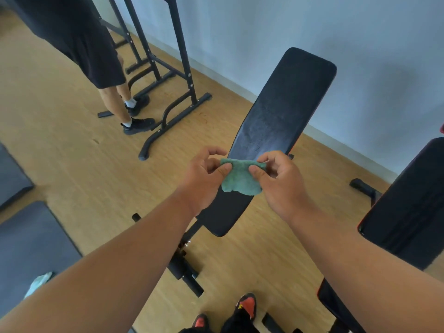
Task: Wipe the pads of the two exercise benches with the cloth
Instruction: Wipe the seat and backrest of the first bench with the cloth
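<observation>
A small green cloth [240, 179] hangs in the air above the middle bench, stretched between both hands. My left hand [204, 181] pinches its left top corner and my right hand [281, 183] pinches its right top corner. Under the cloth runs the long black pad [283, 111] of one exercise bench, tilted up toward the wall, with a dull dusty patch in its middle. A second black bench pad [408, 207] with a red edge stands at the right, partly cut off by the frame.
Another person [96, 56] in dark shorts stands at the back left beside a black metal rack [173, 75]. Dark floor mats [28, 246] lie at the left, one with a pale cloth [38, 282] on it. My shoes [245, 306] are at the bottom on the wooden floor.
</observation>
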